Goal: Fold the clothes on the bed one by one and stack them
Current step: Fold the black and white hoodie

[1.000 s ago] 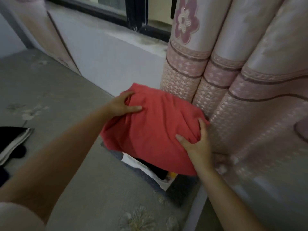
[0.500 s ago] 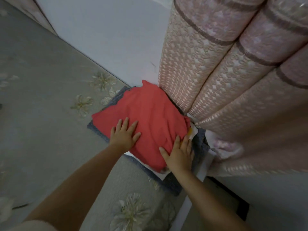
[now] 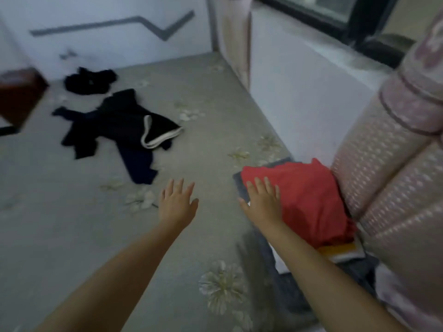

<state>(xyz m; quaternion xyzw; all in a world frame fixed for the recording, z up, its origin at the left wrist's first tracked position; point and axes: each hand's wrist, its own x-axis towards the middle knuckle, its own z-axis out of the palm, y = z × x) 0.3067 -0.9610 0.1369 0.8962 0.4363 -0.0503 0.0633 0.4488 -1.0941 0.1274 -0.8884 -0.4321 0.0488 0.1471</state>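
Note:
A folded red garment (image 3: pixel 309 200) lies on top of a stack at the bed's right edge, with grey (image 3: pixel 239 185) and yellow-white (image 3: pixel 340 251) folded pieces showing beneath it. My right hand (image 3: pixel 262 203) rests flat with straight fingers on the red garment's near-left corner. My left hand (image 3: pixel 177 203) hovers open over the grey sheet, left of the stack, holding nothing. A heap of dark unfolded clothes with a white-trimmed waistband (image 3: pixel 119 125) lies spread further back on the left. Another black garment (image 3: pixel 90 80) sits bunched near the wall.
The grey floral bed sheet (image 3: pixel 72 224) covers the bed. A pink patterned curtain (image 3: pixel 393 164) hangs right beside the stack. A white wall (image 3: pixel 287 92) under a window sill borders the bed's right side. A brown piece of furniture (image 3: pixel 16 97) stands at far left.
The red garment went from held in both hands to lying on the stack. My left hand has lifted off it and moved left. The view has swung left toward the dark clothes.

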